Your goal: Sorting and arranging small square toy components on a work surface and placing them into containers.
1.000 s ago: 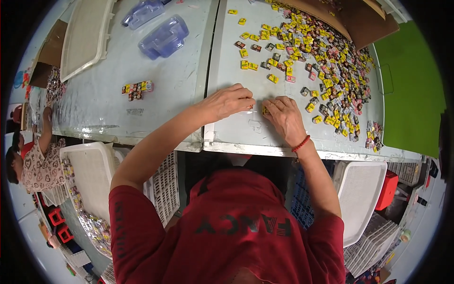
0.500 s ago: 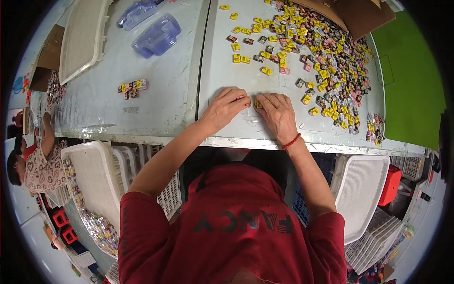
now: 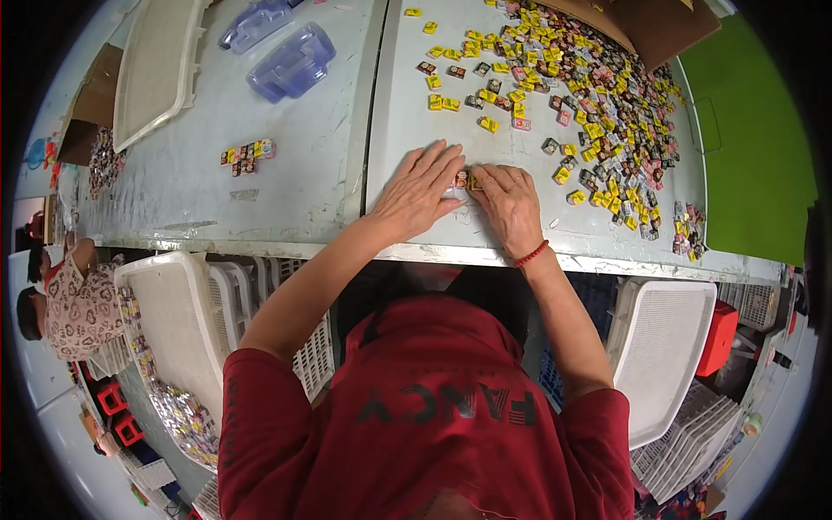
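Note:
My left hand (image 3: 418,192) lies with its fingers stretched out on the table, palm down. Beside its fingertips sit small dark reddish boxes (image 3: 461,179), partly covered by the hands. My right hand (image 3: 510,206), with a red bead bracelet (image 3: 532,254) on the wrist, has its fingers pressed together on a small yellow box (image 3: 474,184) at the right end of these. Most of that box is hidden under the fingers. To the left, a little cluster of yellow, dark and pink boxes (image 3: 246,162) rests in rows on the other tabletop.
A wide pile of loose small boxes (image 3: 598,113) spreads over the right table up to a cardboard box (image 3: 672,30). Blue plastic trays (image 3: 293,65) and a white tray (image 3: 156,78) lie left. A seam (image 3: 368,130) divides the tables. A co-worker (image 3: 78,303) is at far left.
My left hand has straightened its fingers and let go of the small dark box, now standing against the right hand's box. My right hand stays almost in place.

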`<state>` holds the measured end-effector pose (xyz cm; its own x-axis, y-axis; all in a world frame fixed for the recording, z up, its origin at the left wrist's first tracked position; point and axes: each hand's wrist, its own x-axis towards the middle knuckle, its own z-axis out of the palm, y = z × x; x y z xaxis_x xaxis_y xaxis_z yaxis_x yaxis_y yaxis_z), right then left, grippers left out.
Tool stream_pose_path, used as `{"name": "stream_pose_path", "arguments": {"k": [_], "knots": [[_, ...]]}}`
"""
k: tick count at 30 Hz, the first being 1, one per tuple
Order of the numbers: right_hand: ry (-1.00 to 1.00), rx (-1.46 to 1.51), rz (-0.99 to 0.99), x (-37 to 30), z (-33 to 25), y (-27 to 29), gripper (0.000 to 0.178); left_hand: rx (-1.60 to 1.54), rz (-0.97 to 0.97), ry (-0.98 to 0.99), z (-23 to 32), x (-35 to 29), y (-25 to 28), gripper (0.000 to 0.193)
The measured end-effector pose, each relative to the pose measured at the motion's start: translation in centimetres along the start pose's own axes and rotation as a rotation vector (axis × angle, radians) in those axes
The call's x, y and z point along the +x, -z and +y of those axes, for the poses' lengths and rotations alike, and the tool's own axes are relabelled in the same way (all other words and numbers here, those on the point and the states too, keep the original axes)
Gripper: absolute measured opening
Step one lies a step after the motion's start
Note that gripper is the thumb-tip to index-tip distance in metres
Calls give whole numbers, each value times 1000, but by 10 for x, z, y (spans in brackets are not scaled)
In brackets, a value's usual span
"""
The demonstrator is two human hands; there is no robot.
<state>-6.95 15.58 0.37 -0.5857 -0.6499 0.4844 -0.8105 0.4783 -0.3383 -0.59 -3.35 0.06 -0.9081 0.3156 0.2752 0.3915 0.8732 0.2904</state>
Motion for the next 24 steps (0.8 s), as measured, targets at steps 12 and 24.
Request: {"name": "stream_pose_path", "arguments": {"k": [12,24], "knots": [[-23,8,58,-5,-6,0,35,14,-64,-67,9,-4,8,64],[-88,-3,72,-1,0,10,25,55,-125,-59,9,-4,10,62]]}}
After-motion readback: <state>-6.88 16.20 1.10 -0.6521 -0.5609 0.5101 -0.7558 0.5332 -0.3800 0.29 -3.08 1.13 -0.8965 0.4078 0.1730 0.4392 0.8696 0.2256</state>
